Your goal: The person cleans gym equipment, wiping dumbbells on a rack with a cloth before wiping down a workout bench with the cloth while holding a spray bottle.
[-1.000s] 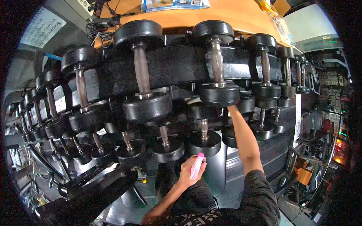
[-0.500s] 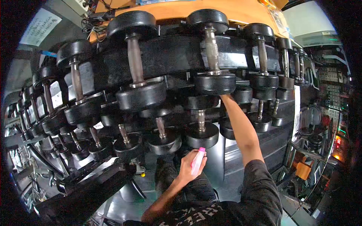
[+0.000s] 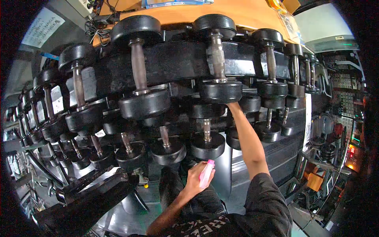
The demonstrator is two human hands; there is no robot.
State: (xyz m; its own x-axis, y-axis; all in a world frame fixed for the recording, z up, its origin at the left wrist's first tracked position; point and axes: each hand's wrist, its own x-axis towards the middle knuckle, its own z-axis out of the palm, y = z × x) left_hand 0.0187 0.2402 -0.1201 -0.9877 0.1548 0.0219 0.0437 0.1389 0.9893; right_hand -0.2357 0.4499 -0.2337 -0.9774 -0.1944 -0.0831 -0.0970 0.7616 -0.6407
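Observation:
My left hand point(image 3: 194, 181) is closed around a small, pale pink bottle with a bright pink top point(image 3: 205, 176), held in front of my body below the lower row. My right arm stretches up to the rack, and my right hand point(image 3: 233, 107) goes behind the near head of a black dumbbell point(image 3: 221, 91) on the upper row. Its fingers are hidden there, so their grip cannot be seen. Below and left of that hand, a lower-row dumbbell point(image 3: 208, 145) sits just above the bottle.
Several more black dumbbells with metal handles fill both tiers of the rack point(image 3: 173, 59). Behind it is a wooden tabletop point(image 3: 177, 15) with cables point(image 3: 96, 31) at its left. A black padded bench point(image 3: 87, 197) stands at lower left, and gym equipment point(image 3: 323, 146) at right.
The view has shifted slightly, so the rack appears a little lower and further left. Both hands keep nearly the same pose, the left still around the bottle, the right still behind the dumbbell head.

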